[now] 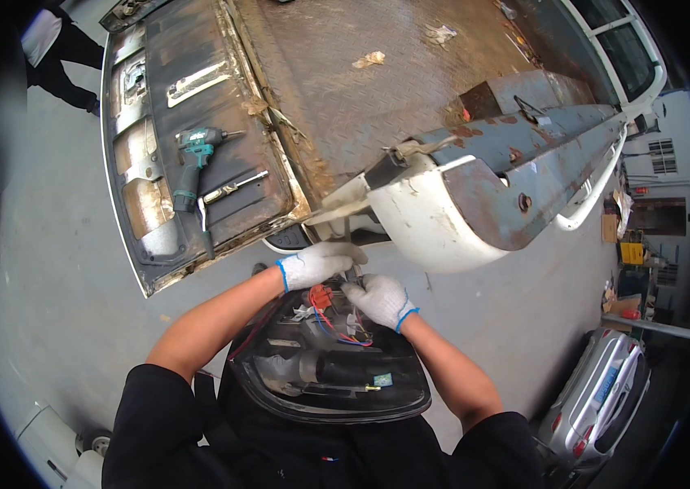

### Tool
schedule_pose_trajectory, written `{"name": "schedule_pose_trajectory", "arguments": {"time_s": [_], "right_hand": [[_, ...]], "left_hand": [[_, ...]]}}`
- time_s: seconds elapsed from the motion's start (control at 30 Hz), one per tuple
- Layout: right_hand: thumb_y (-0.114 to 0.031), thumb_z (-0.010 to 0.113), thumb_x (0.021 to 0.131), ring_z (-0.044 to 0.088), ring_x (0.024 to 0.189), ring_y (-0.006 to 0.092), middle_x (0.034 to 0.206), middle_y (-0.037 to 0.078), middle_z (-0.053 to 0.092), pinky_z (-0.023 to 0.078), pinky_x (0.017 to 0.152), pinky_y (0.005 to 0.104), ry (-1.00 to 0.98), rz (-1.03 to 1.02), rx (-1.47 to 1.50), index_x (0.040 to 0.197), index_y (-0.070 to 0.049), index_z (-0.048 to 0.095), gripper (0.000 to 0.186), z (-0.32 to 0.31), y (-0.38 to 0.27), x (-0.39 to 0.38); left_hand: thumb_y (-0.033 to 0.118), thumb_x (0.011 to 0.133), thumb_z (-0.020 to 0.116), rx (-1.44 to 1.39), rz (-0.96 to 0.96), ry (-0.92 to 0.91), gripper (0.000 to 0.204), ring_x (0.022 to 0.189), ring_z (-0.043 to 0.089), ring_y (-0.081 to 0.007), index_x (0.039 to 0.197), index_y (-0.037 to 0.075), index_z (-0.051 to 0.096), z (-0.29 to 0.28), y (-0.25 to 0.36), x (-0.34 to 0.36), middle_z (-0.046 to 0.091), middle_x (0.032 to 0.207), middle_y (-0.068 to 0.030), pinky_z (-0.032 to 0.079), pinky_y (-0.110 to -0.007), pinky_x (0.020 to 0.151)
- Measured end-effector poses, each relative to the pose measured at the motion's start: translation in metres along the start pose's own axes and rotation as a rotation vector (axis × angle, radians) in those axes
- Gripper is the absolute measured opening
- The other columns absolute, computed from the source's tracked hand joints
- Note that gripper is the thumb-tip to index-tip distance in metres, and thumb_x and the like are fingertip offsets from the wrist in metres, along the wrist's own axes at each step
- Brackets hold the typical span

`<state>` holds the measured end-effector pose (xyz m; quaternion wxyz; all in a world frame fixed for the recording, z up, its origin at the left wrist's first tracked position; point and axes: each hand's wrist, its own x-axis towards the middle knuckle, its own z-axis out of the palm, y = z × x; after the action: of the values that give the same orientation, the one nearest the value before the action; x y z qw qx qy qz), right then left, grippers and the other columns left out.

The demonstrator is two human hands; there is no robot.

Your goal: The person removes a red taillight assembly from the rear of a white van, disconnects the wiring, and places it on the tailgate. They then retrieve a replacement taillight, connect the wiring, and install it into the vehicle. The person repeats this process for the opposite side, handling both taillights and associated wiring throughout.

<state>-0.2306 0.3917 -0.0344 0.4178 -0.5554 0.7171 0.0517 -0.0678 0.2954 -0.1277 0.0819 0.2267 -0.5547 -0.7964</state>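
Observation:
Both hands wear white knit gloves with blue cuffs and meet just past the far end of a black lamp housing (337, 399). The housing rests against my front, its back side facing up. Red and blue wires (330, 332) and an orange-red connector piece (320, 298) show inside it. My left hand (320, 265) has its fingers closed, tips pointing right. Against it, my right hand (381, 300) pinches from the right. Something small and greyish lies between the fingertips, too covered to name. Directly beyond is the white rear corner (435, 220) of a truck bed.
A rusty lowered tailgate (239, 155) at left carries a teal cordless driver (194, 167) and a ratchet wrench (231, 189). The rusted bed floor (320, 73) holds scraps. A person (64, 53) stands far left. A silver car (597, 399) is parked at lower right.

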Motion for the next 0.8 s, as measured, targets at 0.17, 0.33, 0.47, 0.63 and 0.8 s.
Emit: {"name": "schedule_pose_trajectory", "arguments": {"time_s": [0.17,0.33,0.47,0.63,0.8], "right_hand": [[-0.057,0.055,0.088,0.069,0.086,0.0420,0.086,0.024,0.070,0.054,0.082,0.0507,-0.068,-0.072,-0.202,0.084,-0.006,0.075,0.055,-0.019,0.007,0.001],[-0.056,0.057,0.087,0.070,0.084,0.0400,0.084,0.022,0.071,0.056,0.081,0.0496,-0.054,-0.083,-0.436,0.083,-0.007,0.076,0.053,-0.019,0.002,0.001],[-0.055,0.058,0.086,0.071,0.079,0.0390,0.079,0.022,0.071,0.056,0.077,0.0500,-0.085,-0.186,-0.487,0.080,-0.005,0.076,0.054,-0.040,-0.003,0.005],[-0.051,0.061,0.086,0.071,0.078,0.0359,0.080,0.020,0.071,0.056,0.073,0.0490,-0.072,-0.266,-0.620,0.081,-0.005,0.073,0.048,-0.050,-0.006,0.003],[-0.050,0.062,0.088,0.070,0.079,0.0356,0.085,0.019,0.070,0.055,0.075,0.0476,0.093,-0.377,-0.519,0.088,-0.003,0.067,0.047,-0.029,0.027,0.014]], "left_hand": [[0.009,0.098,0.048,-0.033,0.084,0.062,0.039,0.119,0.061,-0.0241,0.134,-0.001,0.059,0.020,-0.030,-0.005,0.065,0.129,-0.0147,0.044,-0.035,0.106],[0.018,0.098,0.052,0.504,0.158,0.114,0.039,0.109,0.064,-0.0321,0.135,0.012,0.061,0.024,-0.008,-0.014,0.065,0.117,-0.0178,0.050,-0.041,0.097],[0.036,0.093,0.060,1.296,0.370,0.159,0.037,0.095,0.065,-0.0381,0.127,0.023,0.067,0.011,0.046,-0.023,0.063,0.119,-0.0170,0.053,-0.046,0.079],[0.033,0.089,0.062,1.084,0.441,-0.054,0.050,0.089,0.068,-0.0363,0.135,0.016,0.056,-0.007,0.023,-0.001,0.064,0.118,-0.0142,0.056,-0.046,0.076],[0.033,0.094,0.057,1.110,0.331,-0.259,0.050,0.088,0.067,-0.0391,0.137,0.008,0.052,-0.016,0.028,0.014,0.062,0.117,-0.0179,0.055,-0.048,0.074]]}}
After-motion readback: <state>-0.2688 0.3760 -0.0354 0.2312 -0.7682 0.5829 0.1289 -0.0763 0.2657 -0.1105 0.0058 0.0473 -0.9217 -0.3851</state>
